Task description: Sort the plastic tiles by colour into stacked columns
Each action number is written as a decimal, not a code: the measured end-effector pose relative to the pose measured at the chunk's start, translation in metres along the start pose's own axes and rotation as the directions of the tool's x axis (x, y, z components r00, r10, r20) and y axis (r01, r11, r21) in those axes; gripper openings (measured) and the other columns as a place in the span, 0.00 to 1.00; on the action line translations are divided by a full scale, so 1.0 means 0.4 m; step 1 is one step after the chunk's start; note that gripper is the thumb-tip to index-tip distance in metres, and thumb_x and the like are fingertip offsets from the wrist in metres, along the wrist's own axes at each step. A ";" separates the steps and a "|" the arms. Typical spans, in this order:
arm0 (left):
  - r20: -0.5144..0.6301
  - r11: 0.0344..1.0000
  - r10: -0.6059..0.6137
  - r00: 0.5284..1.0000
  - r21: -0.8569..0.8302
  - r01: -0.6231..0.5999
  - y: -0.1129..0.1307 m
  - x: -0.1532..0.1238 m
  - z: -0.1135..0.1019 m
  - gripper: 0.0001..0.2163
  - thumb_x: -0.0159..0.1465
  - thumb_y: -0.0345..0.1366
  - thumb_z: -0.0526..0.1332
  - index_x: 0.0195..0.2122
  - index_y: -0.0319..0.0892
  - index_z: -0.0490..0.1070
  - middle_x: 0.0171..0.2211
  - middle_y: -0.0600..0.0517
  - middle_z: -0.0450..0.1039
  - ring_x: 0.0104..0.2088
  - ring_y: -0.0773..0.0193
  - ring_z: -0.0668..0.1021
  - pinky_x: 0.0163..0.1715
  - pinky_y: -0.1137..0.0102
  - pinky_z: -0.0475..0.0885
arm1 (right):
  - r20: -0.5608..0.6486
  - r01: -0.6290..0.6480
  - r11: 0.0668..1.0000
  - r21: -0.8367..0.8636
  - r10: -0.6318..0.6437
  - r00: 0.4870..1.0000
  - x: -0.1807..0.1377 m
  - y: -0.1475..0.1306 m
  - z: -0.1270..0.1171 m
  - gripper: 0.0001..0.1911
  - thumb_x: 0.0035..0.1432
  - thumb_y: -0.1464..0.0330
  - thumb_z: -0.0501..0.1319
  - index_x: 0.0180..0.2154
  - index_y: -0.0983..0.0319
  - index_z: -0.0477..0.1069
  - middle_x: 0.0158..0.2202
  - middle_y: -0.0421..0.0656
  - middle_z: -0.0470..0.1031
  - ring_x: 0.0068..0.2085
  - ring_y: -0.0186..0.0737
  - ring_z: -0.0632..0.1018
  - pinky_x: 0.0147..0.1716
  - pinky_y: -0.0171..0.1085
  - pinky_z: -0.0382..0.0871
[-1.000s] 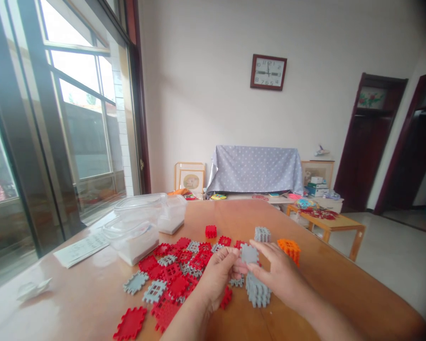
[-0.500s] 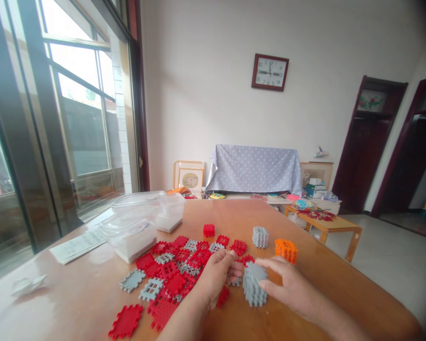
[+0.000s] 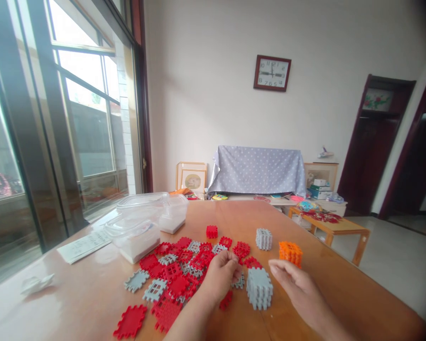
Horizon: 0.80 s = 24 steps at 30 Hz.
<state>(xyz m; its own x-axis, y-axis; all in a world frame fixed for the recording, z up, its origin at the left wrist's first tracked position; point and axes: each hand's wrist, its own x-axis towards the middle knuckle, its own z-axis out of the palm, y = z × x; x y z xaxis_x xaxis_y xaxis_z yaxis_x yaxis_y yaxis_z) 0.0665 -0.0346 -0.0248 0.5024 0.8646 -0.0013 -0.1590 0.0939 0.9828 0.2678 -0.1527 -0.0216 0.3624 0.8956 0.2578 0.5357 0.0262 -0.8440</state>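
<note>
My left hand [image 3: 222, 274] is over the right edge of a spread pile of red and grey interlocking plastic tiles [image 3: 177, 286]. Its fingers are curled and pressed together, and anything inside them is hidden. A grey stack of notched tiles [image 3: 259, 288] stands upright on the table between my hands. Just right of that stack, apart from it, is my right hand [image 3: 298, 283], fingers stretched out and holding nothing visible. Behind it stands an orange tile stack [image 3: 290, 254]. A smaller grey stack [image 3: 263, 239] and a small red stack [image 3: 211, 231] are farther back.
Clear plastic boxes [image 3: 137, 241] stand at the table's left, beside paper sheets [image 3: 83, 246] and a crumpled white tissue [image 3: 38, 284]. One red tile [image 3: 130, 322] lies at the near left. A low wooden table [image 3: 335, 225] stands beyond the right edge.
My right hand has come off the top of the near grey stack and moved right. The left hand keeps its curled pose over the pile. The view has shifted slightly.
</note>
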 end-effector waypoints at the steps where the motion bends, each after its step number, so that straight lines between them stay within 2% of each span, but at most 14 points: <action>1: -0.007 0.999 0.039 0.999 0.020 -0.039 -0.007 0.008 -0.004 0.09 0.58 0.41 0.65 0.31 0.44 0.66 0.25 0.54 0.73 0.25 0.66 0.73 0.27 0.73 0.63 | -0.039 -0.039 0.998 0.045 0.040 0.998 0.002 0.015 0.009 0.25 0.63 0.46 0.56 0.47 0.56 0.78 0.48 0.45 0.81 0.51 0.50 0.79 0.50 0.41 0.72; 5: -0.120 0.967 0.222 0.968 0.152 -0.203 -0.020 0.035 -0.040 0.04 0.59 0.35 0.63 0.33 0.45 0.68 0.23 0.58 0.66 0.25 0.67 0.67 0.27 0.73 0.60 | -0.156 -0.196 0.970 0.147 0.218 0.963 0.018 0.068 0.047 0.27 0.59 0.43 0.56 0.35 0.59 0.77 0.35 0.45 0.82 0.39 0.48 0.80 0.35 0.39 0.71; 9: -0.216 0.876 0.356 0.909 0.415 -0.244 -0.004 0.034 -0.078 0.00 0.62 0.35 0.60 0.34 0.46 0.69 0.28 0.55 0.71 0.31 0.62 0.71 0.34 0.71 0.62 | -0.136 -0.247 0.948 0.200 0.277 0.951 0.052 0.090 0.074 0.24 0.57 0.44 0.58 0.30 0.58 0.74 0.28 0.42 0.78 0.34 0.45 0.78 0.29 0.37 0.66; 11: -0.162 0.791 0.399 0.903 0.559 -0.250 0.008 0.023 -0.083 0.02 0.63 0.34 0.59 0.36 0.47 0.71 0.33 0.51 0.74 0.36 0.58 0.74 0.39 0.68 0.64 | -0.128 -0.236 0.948 0.214 0.266 0.955 0.075 0.094 0.084 0.23 0.58 0.46 0.57 0.28 0.58 0.72 0.26 0.40 0.76 0.32 0.44 0.76 0.29 0.37 0.64; 13: -0.028 0.663 0.411 0.911 0.695 -0.278 0.018 0.009 -0.079 0.07 0.63 0.33 0.58 0.39 0.48 0.74 0.38 0.48 0.77 0.42 0.54 0.75 0.45 0.65 0.65 | -0.142 -0.207 0.957 0.203 0.238 0.961 0.098 0.100 0.093 0.23 0.58 0.47 0.57 0.26 0.58 0.70 0.24 0.39 0.74 0.30 0.42 0.74 0.28 0.37 0.63; 16: 0.193 0.446 0.364 0.911 0.823 -0.353 0.029 -0.010 -0.064 0.15 0.62 0.32 0.58 0.48 0.52 0.76 0.49 0.46 0.77 0.52 0.47 0.73 0.53 0.57 0.62 | -0.167 -0.165 0.974 0.153 0.190 0.967 0.129 0.117 0.103 0.24 0.59 0.47 0.56 0.23 0.58 0.67 0.21 0.37 0.70 0.27 0.40 0.72 0.29 0.37 0.63; 18: 0.274 0.370 0.307 0.911 0.848 -0.379 0.032 -0.019 -0.056 0.18 0.61 0.34 0.59 0.51 0.56 0.76 0.54 0.48 0.77 0.58 0.43 0.69 0.59 0.50 0.57 | -0.178 -0.159 0.979 0.126 0.180 0.967 0.143 0.131 0.107 0.24 0.60 0.47 0.54 0.23 0.57 0.66 0.21 0.37 0.70 0.26 0.40 0.72 0.29 0.37 0.63; 21: 0.279 0.355 0.238 0.930 0.867 -0.351 0.031 -0.022 -0.055 0.17 0.59 0.37 0.62 0.50 0.58 0.78 0.55 0.49 0.77 0.62 0.37 0.65 0.63 0.42 0.46 | -0.181 -0.157 0.983 0.094 0.172 0.968 0.149 0.150 0.113 0.25 0.61 0.46 0.53 0.23 0.57 0.64 0.21 0.37 0.70 0.27 0.41 0.72 0.29 0.37 0.63; 24: 0.221 0.337 0.226 0.949 0.896 -0.290 0.029 -0.016 -0.065 0.17 0.59 0.38 0.63 0.49 0.57 0.79 0.54 0.47 0.78 0.61 0.36 0.67 0.63 0.39 0.42 | -0.148 -0.104 0.993 0.055 0.111 0.983 0.146 0.157 0.118 0.26 0.61 0.45 0.52 0.24 0.57 0.63 0.20 0.36 0.68 0.27 0.41 0.72 0.30 0.37 0.64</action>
<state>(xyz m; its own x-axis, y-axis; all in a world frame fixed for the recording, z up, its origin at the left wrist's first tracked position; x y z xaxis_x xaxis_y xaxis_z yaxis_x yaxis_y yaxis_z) 0.0393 -0.0259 -0.0181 0.6289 0.7321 0.2619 0.5621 -0.6608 0.4974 0.2865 -0.0777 -0.0818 0.5288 0.8172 0.2292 0.4524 -0.0430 -0.8908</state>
